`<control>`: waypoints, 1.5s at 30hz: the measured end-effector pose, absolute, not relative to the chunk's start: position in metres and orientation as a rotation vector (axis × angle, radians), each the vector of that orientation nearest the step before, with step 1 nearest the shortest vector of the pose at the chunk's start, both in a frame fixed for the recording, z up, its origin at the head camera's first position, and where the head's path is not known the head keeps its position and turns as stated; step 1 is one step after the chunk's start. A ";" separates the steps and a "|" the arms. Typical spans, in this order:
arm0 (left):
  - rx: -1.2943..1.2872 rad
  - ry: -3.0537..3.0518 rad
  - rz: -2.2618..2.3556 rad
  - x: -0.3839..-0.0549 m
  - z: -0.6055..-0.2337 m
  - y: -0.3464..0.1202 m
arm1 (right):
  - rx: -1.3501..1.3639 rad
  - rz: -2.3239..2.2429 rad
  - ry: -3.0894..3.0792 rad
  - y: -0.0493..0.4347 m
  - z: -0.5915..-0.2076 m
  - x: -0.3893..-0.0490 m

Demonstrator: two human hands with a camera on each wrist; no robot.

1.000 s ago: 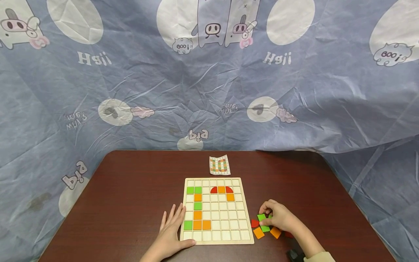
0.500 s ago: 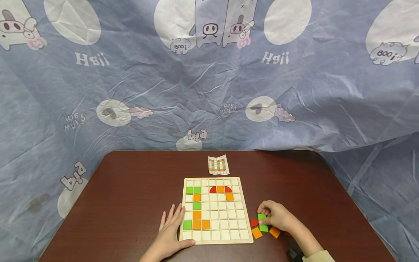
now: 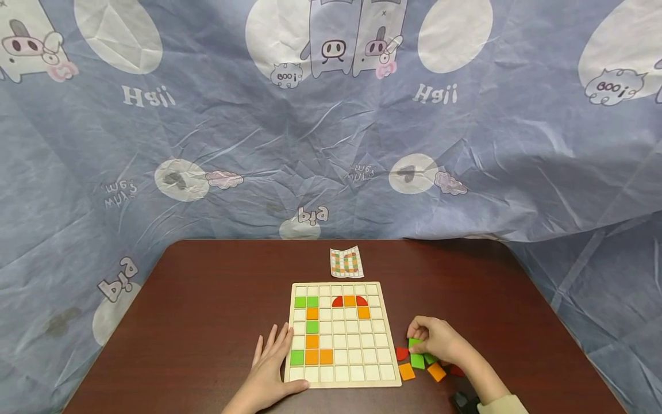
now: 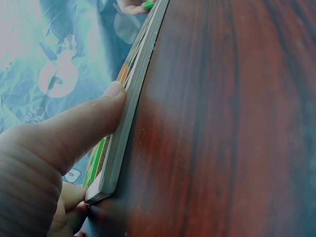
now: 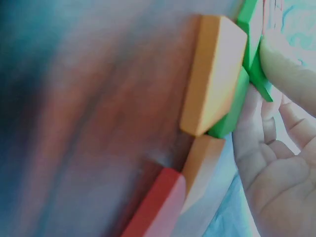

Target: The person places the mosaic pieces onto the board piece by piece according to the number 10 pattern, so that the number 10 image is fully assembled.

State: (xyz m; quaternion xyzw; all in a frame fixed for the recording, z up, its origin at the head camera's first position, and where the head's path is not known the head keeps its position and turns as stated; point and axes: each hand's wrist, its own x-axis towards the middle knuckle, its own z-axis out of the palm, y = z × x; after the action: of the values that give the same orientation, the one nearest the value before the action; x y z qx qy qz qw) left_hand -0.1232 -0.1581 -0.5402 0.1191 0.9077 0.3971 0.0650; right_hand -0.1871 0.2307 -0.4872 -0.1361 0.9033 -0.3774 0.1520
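Observation:
In the head view my left hand [image 3: 266, 371] lies spread along the left edge of a pale wooden grid board [image 3: 357, 380]. Its thumb rests over the board's near edge, seen closely in the left wrist view. Green, orange and red tiles fill some squares of the grid. To the right of the board, my right hand [image 3: 439, 343] pinches a green square tile [image 3: 414, 342] between thumb and fingers, low over a small pile. In the right wrist view that green tile [image 5: 260, 81] is tilted, close to other green tiles. Beneath lies another green tile [image 3: 416, 361].
Around the right hand lie a red quarter-round tile [image 3: 401, 353], orange tiles [image 3: 407, 371] and another red piece [image 3: 457, 371]. A printed pattern card [image 3: 347, 263] sits behind the board. A black object [image 3: 464, 402] is by the right sleeve. Patterned cloth [image 3: 310, 144] hangs behind the table.
The green tile at my right fingertips now stands slightly apart from the one below it, and another green tile shows more at its right. The left hand stays on the board.

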 end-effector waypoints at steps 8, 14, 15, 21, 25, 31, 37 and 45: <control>0.349 2.745 1.203 -0.122 -0.539 -0.157 | -0.345 -1.262 2.547 0.224 -0.477 -0.200; 0.350 2.754 1.200 -0.121 -0.539 -0.157 | -0.348 -1.412 2.510 0.205 -0.470 -0.208; 0.350 2.753 1.204 -0.121 -0.539 -0.157 | -0.344 -1.432 2.503 0.202 -0.470 -0.210; 0.355 2.752 1.210 -0.120 -0.540 -0.157 | -0.317 -1.490 2.487 0.182 -0.475 -0.219; 0.358 2.754 1.208 -0.121 -0.540 -0.157 | -0.330 -1.487 2.474 0.173 -0.479 -0.223; 0.358 2.768 1.193 -0.121 -0.541 -0.157 | -0.340 -1.434 2.503 0.162 -0.484 -0.225; 0.363 2.769 1.194 -0.121 -0.541 -0.157 | -0.370 -1.353 2.561 0.154 -0.491 -0.225; 0.355 2.765 1.188 -0.122 -0.541 -0.157 | -0.396 -1.256 2.612 0.146 -0.493 -0.222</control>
State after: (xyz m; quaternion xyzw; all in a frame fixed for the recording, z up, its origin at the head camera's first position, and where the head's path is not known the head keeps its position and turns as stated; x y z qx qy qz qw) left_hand -0.1218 -0.1570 -0.5406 0.1169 0.9110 0.3915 0.0555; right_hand -0.2224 0.1457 -0.4927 -0.1346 0.8878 -0.4268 0.1080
